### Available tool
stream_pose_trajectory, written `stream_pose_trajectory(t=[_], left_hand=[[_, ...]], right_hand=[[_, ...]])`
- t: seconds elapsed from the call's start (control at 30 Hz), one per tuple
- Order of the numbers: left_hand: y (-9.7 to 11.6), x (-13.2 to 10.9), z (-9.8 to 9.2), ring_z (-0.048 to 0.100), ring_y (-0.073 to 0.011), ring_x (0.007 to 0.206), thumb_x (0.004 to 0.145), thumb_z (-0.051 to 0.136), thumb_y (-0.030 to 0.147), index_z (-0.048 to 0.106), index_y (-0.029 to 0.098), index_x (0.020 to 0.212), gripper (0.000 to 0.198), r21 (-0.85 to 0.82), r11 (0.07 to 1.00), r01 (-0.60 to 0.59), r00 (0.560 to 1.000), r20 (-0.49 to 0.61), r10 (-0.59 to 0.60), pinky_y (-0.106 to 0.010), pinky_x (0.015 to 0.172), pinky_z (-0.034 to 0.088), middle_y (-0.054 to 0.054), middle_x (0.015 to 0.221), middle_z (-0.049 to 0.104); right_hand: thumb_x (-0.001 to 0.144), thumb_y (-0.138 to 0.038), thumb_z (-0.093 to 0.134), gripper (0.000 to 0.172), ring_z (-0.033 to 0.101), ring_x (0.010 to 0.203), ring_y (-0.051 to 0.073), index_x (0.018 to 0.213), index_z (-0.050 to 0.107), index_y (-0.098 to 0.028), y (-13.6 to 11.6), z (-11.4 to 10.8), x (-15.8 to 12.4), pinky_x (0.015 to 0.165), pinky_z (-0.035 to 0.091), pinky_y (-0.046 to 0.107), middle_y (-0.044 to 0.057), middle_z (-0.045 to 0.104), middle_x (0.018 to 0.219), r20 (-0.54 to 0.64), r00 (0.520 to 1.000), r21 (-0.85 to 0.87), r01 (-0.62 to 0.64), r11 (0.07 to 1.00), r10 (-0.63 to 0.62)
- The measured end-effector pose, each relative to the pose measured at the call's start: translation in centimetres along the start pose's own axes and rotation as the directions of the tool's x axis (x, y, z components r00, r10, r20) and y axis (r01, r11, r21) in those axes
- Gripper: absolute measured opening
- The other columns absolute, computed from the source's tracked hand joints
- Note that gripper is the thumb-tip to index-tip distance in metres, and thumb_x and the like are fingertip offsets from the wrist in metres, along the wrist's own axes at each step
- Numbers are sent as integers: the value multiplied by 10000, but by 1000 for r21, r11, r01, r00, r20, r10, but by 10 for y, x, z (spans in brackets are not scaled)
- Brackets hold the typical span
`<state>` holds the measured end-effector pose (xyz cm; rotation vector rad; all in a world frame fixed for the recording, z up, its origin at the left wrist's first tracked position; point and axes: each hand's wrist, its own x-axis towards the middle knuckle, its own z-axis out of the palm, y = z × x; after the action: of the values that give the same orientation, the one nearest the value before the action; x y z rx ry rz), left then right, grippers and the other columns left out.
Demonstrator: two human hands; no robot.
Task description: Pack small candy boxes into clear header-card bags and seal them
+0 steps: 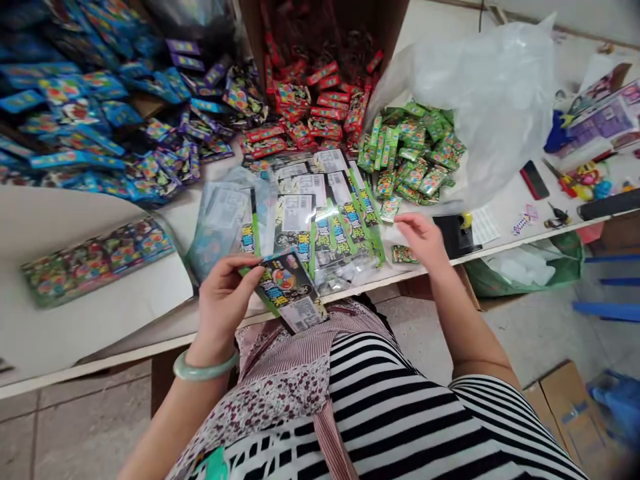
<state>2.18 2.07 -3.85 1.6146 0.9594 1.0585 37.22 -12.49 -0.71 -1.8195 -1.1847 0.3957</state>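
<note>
My left hand (227,290) is closed on the upper edge of a printed packaging bag (287,287), black and green with a white barcode panel, tilted over the table edge. A pale green bangle (205,367) circles that wrist. My right hand (425,243) is slightly blurred, its fingers stretched out to the left with nothing visible in them. Just below those fingertips lies a single green packet (403,254). Beyond it is a pile of small green packets (415,150). Between my hands several similar flat bags (343,223) overlap on the table.
Red packets (325,107) spill from a cardboard box at the back. Purple packets (170,150) and blue packets (75,100) heap at the left. A filled clear pack (100,260) rests on a white surface. At right are a plastic sheet (500,100) and scissors (560,175).
</note>
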Motion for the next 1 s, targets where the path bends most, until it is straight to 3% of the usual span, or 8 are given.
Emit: stream_pose_trajectory(t=[0.07, 0.13, 0.27, 0.37, 0.47, 0.6, 0.73, 1.0], left_hand=[[3, 0, 0, 662, -145, 860, 777, 799, 341, 714, 215, 847, 167, -17, 1000, -22, 1000, -7, 22, -289, 809, 532, 11, 870, 729], [6, 0, 3, 663, -148, 853, 755, 821, 396, 721, 235, 819, 200, -12, 1000, -19, 999, -26, 19, -303, 810, 533, 33, 848, 731], [12, 0, 8, 658, -160, 863, 693, 859, 465, 732, 298, 786, 230, -15, 999, 38, 996, -81, -39, -339, 833, 530, 94, 824, 734], [16, -1, 9, 652, -178, 899, 674, 859, 489, 733, 326, 778, 230, -14, 997, 72, 993, -88, -73, -389, 908, 530, 113, 849, 735], [19, -2, 10, 651, -184, 910, 643, 861, 517, 731, 343, 760, 247, -5, 996, 85, 991, -108, -85, -420, 959, 520, 129, 847, 737], [21, -4, 10, 656, -179, 922, 656, 852, 490, 734, 357, 759, 205, 24, 997, 72, 989, -132, -69, -417, 966, 513, 154, 846, 740], [23, -8, 10, 654, -175, 924, 667, 849, 455, 734, 353, 767, 184, 10, 998, 65, 987, -148, -63, -413, 973, 509, 156, 852, 741], [8, 4, 11, 645, -178, 886, 696, 850, 379, 724, 307, 790, 172, -22, 999, 40, 993, -106, -42, -375, 892, 516, 96, 857, 730]], right_hand=[[864, -378, 608, 201, 654, 813, 237, 929, 711, -218, 24, -35, -1, 763, 535, 411, 73, 726, 963, -41, 996, -146, -90, 985, 85], [845, -370, 640, 177, 643, 823, 245, 911, 709, -220, 35, -53, -8, 772, 523, 415, 69, 714, 937, 55, 996, -244, -48, 968, 64], [801, -289, 709, 283, 568, 1152, 343, 1076, 688, -228, 34, -55, -28, 997, 442, 533, 119, 658, 1173, 220, 975, -453, 141, 881, -43], [759, -148, 645, 449, 488, 1267, 389, 1204, 633, -202, 42, -51, -33, 1065, 373, 593, 167, 579, 1324, 202, 979, -578, 110, 808, 11], [784, -111, 547, 405, 539, 1218, 360, 1175, 620, -186, 60, -53, -27, 1060, 392, 560, 166, 631, 1258, 161, 986, -528, 46, 848, 46], [884, -254, 523, 226, 639, 1089, 303, 1090, 597, -199, 79, -52, -12, 968, 486, 469, 131, 700, 1130, 60, 993, -349, -72, 934, 100], [850, -292, 589, 180, 668, 1061, 274, 1005, 584, -200, 88, -46, 4, 951, 507, 427, 115, 721, 1078, -38, 985, -191, -172, 966, 168], [896, -310, 664, 153, 666, 892, 239, 880, 639, -160, 93, -62, 8, 881, 547, 439, 76, 712, 921, -150, 969, -252, -231, 940, 198]])
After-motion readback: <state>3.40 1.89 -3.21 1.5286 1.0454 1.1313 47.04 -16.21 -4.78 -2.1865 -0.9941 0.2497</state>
